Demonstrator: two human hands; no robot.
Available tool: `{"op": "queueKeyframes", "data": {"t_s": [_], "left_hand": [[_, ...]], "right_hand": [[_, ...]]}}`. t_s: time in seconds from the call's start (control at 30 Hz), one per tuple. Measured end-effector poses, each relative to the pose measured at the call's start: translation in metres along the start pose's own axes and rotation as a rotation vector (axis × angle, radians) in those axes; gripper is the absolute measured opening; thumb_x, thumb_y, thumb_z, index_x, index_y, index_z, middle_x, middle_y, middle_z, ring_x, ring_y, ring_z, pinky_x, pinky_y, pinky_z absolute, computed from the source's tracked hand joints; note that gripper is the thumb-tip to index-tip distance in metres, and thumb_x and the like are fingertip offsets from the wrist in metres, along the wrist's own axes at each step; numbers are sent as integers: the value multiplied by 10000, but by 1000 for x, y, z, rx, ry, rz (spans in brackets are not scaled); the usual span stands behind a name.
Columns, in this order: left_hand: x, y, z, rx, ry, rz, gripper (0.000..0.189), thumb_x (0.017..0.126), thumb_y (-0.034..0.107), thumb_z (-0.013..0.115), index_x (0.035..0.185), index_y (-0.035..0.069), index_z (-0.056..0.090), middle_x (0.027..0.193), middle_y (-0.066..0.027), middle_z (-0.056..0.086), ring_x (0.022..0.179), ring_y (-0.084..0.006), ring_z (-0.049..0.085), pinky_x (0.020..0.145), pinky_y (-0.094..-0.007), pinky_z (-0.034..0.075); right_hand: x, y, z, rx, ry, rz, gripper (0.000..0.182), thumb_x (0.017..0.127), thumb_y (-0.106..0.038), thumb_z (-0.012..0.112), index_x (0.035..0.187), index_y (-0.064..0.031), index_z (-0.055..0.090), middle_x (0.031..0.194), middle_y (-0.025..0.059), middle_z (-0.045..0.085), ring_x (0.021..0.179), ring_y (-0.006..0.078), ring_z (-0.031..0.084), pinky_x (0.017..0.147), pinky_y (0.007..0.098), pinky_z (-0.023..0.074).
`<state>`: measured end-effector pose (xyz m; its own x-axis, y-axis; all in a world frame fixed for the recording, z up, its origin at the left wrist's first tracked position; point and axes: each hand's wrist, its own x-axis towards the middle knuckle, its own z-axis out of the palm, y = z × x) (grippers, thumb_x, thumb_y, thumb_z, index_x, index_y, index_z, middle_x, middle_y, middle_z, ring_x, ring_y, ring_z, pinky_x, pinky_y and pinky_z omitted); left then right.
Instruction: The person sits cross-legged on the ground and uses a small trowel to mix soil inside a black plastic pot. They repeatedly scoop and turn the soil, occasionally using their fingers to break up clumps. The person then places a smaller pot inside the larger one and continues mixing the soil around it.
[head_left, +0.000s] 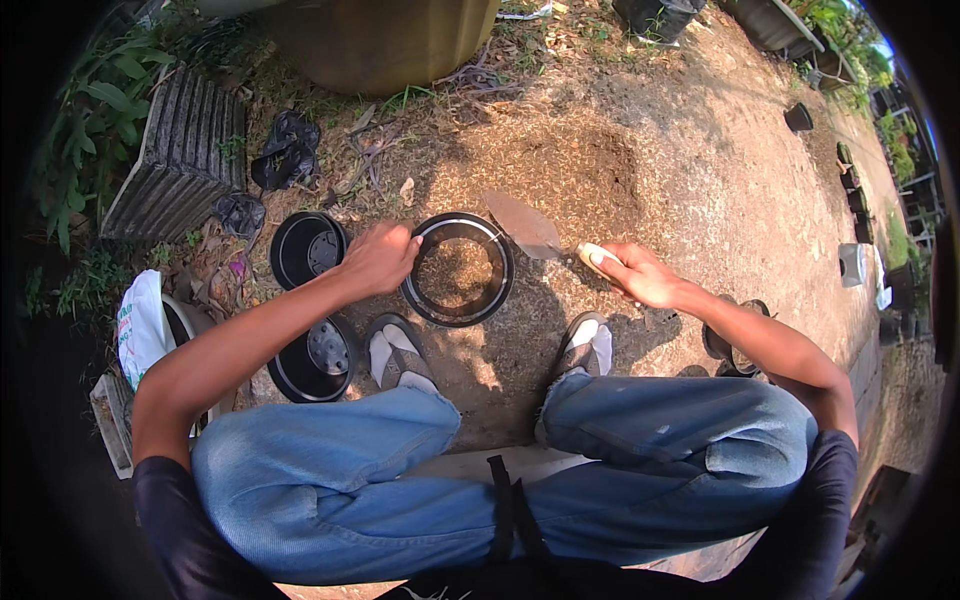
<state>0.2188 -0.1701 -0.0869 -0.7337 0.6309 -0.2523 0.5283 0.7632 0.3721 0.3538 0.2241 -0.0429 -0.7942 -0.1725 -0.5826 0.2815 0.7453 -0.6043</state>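
Between my feet and a mound of loose brown planting mix (562, 161) stands a round black plastic pot (506, 291), with some of the mix inside it. My left hand (385, 259) grips the pot's left rim, thumb on the edge. In my right hand (637, 274) is the pale wooden handle of a trowel (525, 226). Its broad, dirt-coated metal blade points left, beside or over the pot's right rim; the exact gap cannot be told. Left of the pot, two more black pots, an upper one (307, 247) and a lower one (313, 360), look empty.
Corrugated grey sheets (180, 150) and black plastic bags (289, 150) lie at the upper left. A large yellowish container (390, 45) stands at the top. A white bag (146, 326) is left of my arm. Small black pots (739, 337) sit under my right forearm.
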Motion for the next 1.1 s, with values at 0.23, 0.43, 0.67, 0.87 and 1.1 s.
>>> {"op": "queueKeyframes", "data": {"t_s": [0.23, 0.43, 0.67, 0.87, 1.1], "left_hand": [[-6, -28, 28, -168, -30, -193, 280, 1023, 155, 486, 1005, -98, 605, 889, -380, 652, 882, -564, 641, 799, -599, 517], [-28, 10, 38, -869, -267, -645, 365, 1055, 266, 509, 991, -70, 636, 924, -145, 752, 810, -173, 715, 701, -441, 640], [-38, 22, 45, -1023, -396, -702, 322, 1007, 241, 508, 1018, -42, 662, 934, -117, 737, 759, -153, 664, 647, -368, 601], [-38, 9, 43, -934, -390, -708, 335, 974, 253, 531, 937, -39, 690, 823, -106, 711, 695, -152, 638, 617, -379, 593], [-35, 5, 42, -873, -360, -701, 310, 901, 251, 557, 859, -35, 669, 711, -81, 638, 600, -149, 598, 530, -329, 559]], "right_hand": [[-53, 124, 37, -290, 233, -38, 425, 1059, -397, 496, 1194, -4, 584, 784, 292, 665, 787, 488, 672, 721, 566, 502], [-89, 166, 52, -285, 365, 198, 354, 1053, -355, 515, 1077, -2, 534, 788, 307, 636, 836, 524, 631, 737, 595, 462], [-98, 188, 70, -405, 176, 317, 493, 1088, -452, 384, 1234, 10, 477, 989, 347, 659, 1009, 528, 636, 873, 630, 480], [-16, 163, 62, -251, 276, 315, 481, 1082, -401, 430, 1210, 51, 534, 972, 375, 668, 1004, 558, 642, 861, 622, 504], [101, 118, 6, -312, 292, 198, 520, 1089, -362, 378, 1156, 109, 586, 1069, 375, 667, 1018, 542, 650, 902, 570, 536]]}}
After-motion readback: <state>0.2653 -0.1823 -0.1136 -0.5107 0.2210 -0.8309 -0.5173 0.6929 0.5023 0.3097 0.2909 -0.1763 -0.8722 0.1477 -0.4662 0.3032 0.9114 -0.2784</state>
